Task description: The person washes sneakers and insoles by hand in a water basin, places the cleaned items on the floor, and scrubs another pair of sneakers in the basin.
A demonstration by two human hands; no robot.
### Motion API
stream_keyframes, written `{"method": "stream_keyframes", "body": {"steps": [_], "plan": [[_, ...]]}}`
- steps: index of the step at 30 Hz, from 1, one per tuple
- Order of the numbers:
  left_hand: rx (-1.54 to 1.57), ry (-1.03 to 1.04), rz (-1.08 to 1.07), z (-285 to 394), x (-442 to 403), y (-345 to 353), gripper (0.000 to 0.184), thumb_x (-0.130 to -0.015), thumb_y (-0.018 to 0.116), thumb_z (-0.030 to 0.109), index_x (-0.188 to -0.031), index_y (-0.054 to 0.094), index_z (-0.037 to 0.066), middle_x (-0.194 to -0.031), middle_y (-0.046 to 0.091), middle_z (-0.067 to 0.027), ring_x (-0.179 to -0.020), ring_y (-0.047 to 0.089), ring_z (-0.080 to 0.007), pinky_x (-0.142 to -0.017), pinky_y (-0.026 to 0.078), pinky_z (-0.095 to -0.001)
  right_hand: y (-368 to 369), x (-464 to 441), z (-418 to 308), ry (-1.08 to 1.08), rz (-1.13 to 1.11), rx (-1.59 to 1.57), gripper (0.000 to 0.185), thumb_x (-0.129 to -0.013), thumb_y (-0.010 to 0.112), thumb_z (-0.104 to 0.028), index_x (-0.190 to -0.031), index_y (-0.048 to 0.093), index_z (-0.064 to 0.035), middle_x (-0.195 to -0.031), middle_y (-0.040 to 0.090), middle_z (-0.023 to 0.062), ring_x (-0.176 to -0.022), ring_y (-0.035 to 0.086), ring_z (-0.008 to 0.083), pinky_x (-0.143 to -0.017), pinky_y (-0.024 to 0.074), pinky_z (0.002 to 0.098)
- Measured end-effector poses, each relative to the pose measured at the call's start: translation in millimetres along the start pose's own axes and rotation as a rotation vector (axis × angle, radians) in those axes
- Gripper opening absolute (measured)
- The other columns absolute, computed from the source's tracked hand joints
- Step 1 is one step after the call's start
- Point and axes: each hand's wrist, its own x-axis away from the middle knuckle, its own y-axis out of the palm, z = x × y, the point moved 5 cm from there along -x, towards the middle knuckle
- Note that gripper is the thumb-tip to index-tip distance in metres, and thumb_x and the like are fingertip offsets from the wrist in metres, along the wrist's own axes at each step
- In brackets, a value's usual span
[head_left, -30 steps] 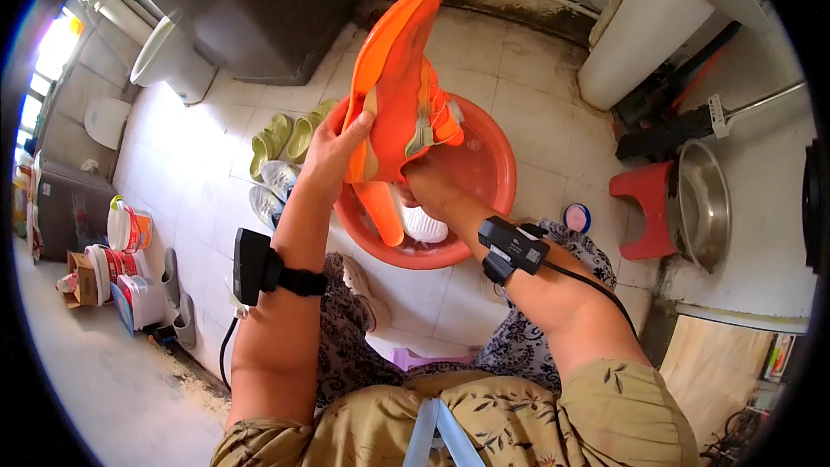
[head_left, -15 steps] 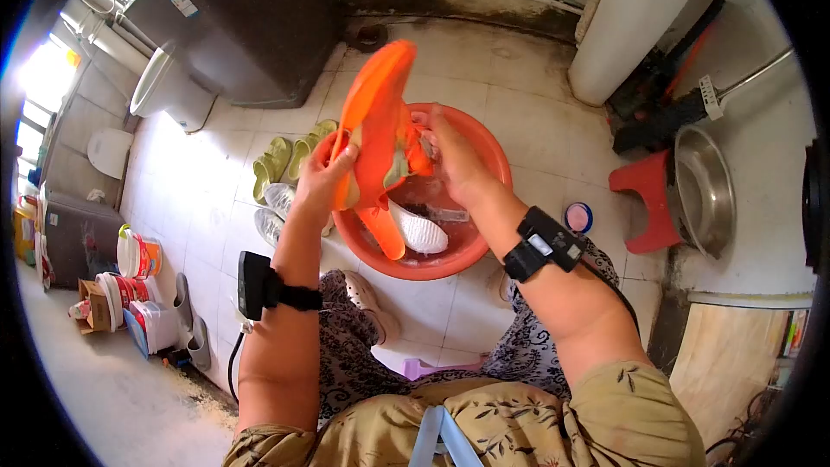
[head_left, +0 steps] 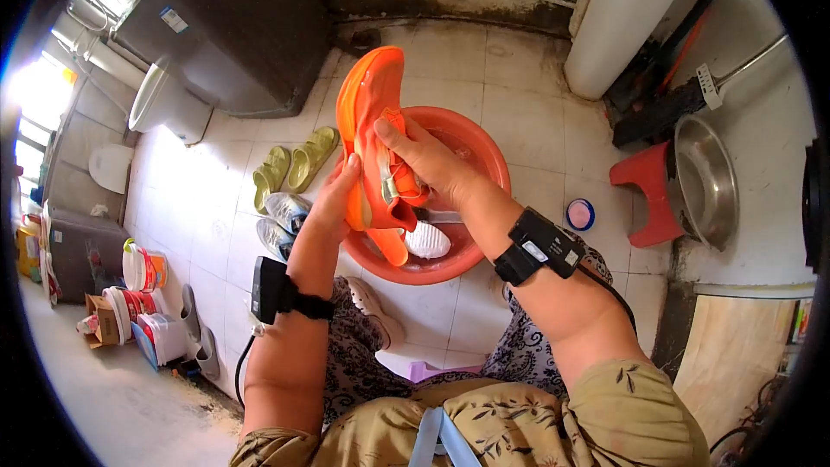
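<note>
Compared with half a second ago, the right hand (head_left: 424,156) has moved leftward onto the upper of the orange shoe (head_left: 370,108), where I see its thumb lying near the laces. I see the shoe in the air, above the left part of the red basin (head_left: 415,276). Its long axis runs away from the person: toe far and up, opening at the near end, sole turned to the left. It lies between the two hands, and neither is nearer, because both touch it. The left hand (head_left: 335,195) grips the sole side near the heel, thumb on the edge; the right hand grips the lace side, though I cannot see all its fingers.

Below, I notice an orange flat piece (head_left: 389,247) and a white ribbed thing (head_left: 428,240) in the basin. Farther out, green slippers (head_left: 313,156) and silvery shoes (head_left: 288,211) stand on the floor to the left; to the right is a red stool (head_left: 642,199).
</note>
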Motion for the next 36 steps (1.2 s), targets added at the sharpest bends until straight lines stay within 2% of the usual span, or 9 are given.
{"method": "stream_keyframes", "body": {"steps": [2, 8, 11, 13, 20, 23, 25, 31, 36], "plan": [[0.047, -0.005, -0.04, -3.3, -1.1, -2.8, 0.046, -0.094, 0.044, 0.031, -0.13, 0.035, 0.004, -0.119, 0.052, -0.011, -0.105, 0.054, -0.0215, -0.089, 0.047, -0.0361, 2.2, 0.2, -0.2, -0.039, 0.015, -0.072, 0.062, -0.083, 0.061, -0.042, -0.125, 0.039, -0.0019, -0.11, 0.054, 0.0067, -0.096, 0.053, 0.0151, -0.086, 0.0429, 0.0299], [0.174, -0.037, -0.052, -16.5, -5.8, -5.4, 0.051, -0.093, 0.046, 0.028, -0.137, 0.025, 0.012, -0.127, 0.044, -0.0091, -0.111, 0.05, -0.0207, -0.088, 0.047, -0.0365, -20.4, -8.4, 19.3, -0.094, 0.336, 0.522, 0.043, -0.088, 0.054, -0.037, -0.103, 0.057, 0.0029, -0.09, 0.063, 0.0126, -0.081, 0.06, 0.0204, -0.074, 0.0462, 0.0314], [0.136, -0.058, -0.013, -13.6, -1.9, 3.9, 0.052, -0.093, 0.046, 0.028, -0.138, 0.023, 0.013, -0.127, 0.043, -0.0084, -0.111, 0.05, -0.0202, -0.087, 0.048, -0.036, -19.3, -1.4, 7.9, -0.133, 0.472, 0.785, 0.038, -0.088, 0.053, -0.033, -0.092, 0.061, 0.0037, -0.077, 0.063, 0.0188, -0.071, 0.061, 0.0288, -0.068, 0.0461, 0.0348], [0.09, -0.08, -0.012, -14.2, -2.0, 0.6, 0.055, -0.093, 0.046, 0.032, -0.138, 0.021, 0.013, -0.127, 0.044, -0.0076, -0.11, 0.05, -0.0185, -0.087, 0.047, -0.0343, -20.4, -1.2, 5.8, -0.182, 0.551, 0.789, 0.046, -0.086, 0.05, -0.04, -0.075, 0.062, 0.0029, -0.069, 0.058, 0.026, -0.069, 0.058, 0.0418, -0.062, 0.0457, 0.0471], [-0.143, -0.015, 0.03, 13.6, 1.0, -2.0, 0.055, -0.09, 0.05, 0.04, -0.13, 0.036, 0.004, -0.116, 0.051, -0.0075, -0.101, 0.052, -0.0137, -0.083, 0.046, -0.0293, -11.2, -1.5, 19.3, -0.169, 0.401, 0.779, 0.037, -0.088, 0.053, -0.032, -0.092, 0.061, 0.0039, -0.077, 0.062, 0.0211, -0.073, 0.061, 0.0323, -0.066, 0.0456, 0.0362], [-0.43, 0.127, 0.155, 28.3, 12.2, 13.3, 0.046, -0.088, 0.053, 0.04, -0.113, 0.052, 0.002, -0.091, 0.058, -0.0023, -0.077, 0.053, -0.0088, -0.069, 0.044, -0.0228, -6.2, -6.4, 30.2, -0.182, 0.384, 0.808, 0.037, -0.088, 0.053, -0.033, -0.099, 0.06, 0.0015, -0.087, 0.064, 0.0165, -0.081, 0.062, 0.0271, -0.07, 0.0463, 0.0336], [-0.508, 0.175, 0.188, 32.8, 8.6, 7.6, 0.045, -0.088, 0.054, 0.04, -0.111, 0.053, 0.002, -0.088, 0.058, -0.0015, -0.074, 0.052, -0.0082, -0.067, 0.043, -0.0222, -10.4, -15.0, 35.4, -0.15, 0.303, 0.471, 0.054, -0.084, 0.052, -0.049, -0.092, 0.06, 0.0039, -0.084, 0.062, 0.0225, -0.082, 0.061, 0.0345, -0.071, 0.046, 0.0401], [-0.505, 0.329, 0.295, 41.7, 10.9, 18.5, 0.044, -0.085, 0.056, 0.045, -0.103, 0.055, 0.004, -0.076, 0.055, 0.0014, -0.061, 0.048, -0.0065, -0.055, 0.04, -0.0218, -1.6, -8.2, 33.9, 0.081, 0.212, -0.309, 0.057, -0.09, 0.039, -0.049, -0.099, 0.058, 0.0041, -0.094, 0.061, 0.0187, -0.09, 0.057, 0.0306, -0.079, 0.0431, 0.0367], [-0.478, 0.336, 0.276, 33.6, 5.9, 18.6, 0.047, -0.083, 0.057, 0.049, -0.101, 0.056, 0.005, -0.072, 0.055, 0.002, -0.058, 0.047, -0.0065, -0.052, 0.038, -0.0215, -16.4, -8.5, 35.1, -0.108, 0.532, 0.232, 0.058, -0.093, 0.031, -0.046, -0.087, 0.059, 0.0053, -0.086, 0.06, 0.0253, -0.085, 0.057, 0.0392, -0.075, 0.0422, 0.0419]]}}
